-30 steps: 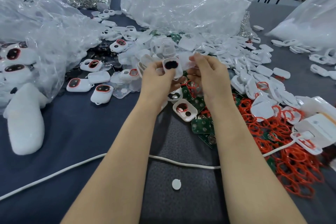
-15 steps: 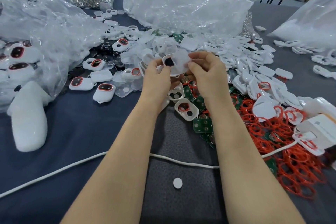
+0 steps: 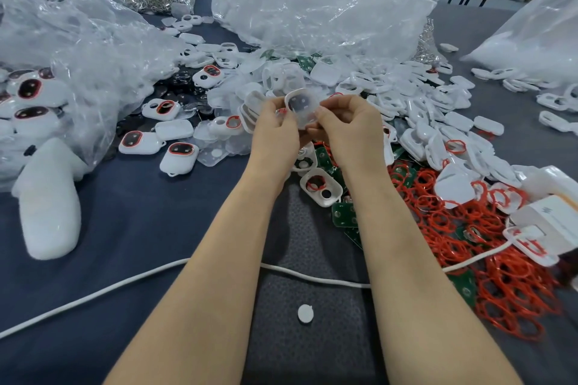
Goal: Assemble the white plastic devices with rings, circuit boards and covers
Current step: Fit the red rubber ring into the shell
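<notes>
While both hands meet above the parts pile, left hand [image 3: 275,131] grips a white device shell [image 3: 297,100] by its left edge, dark opening facing the camera, and right hand [image 3: 350,131] pinches a clear cover [image 3: 308,118] against the shell's lower right side, fingers of both curled. Shell is mid-air over loose white shells [image 3: 419,103], with green circuit boards [image 3: 344,212] and red rings [image 3: 469,228] just right of the wrists. Finished devices [image 3: 179,158] lie to the left on the blue table [image 3: 125,212], white cable [image 3: 125,284] passing under the forearms.
</notes>
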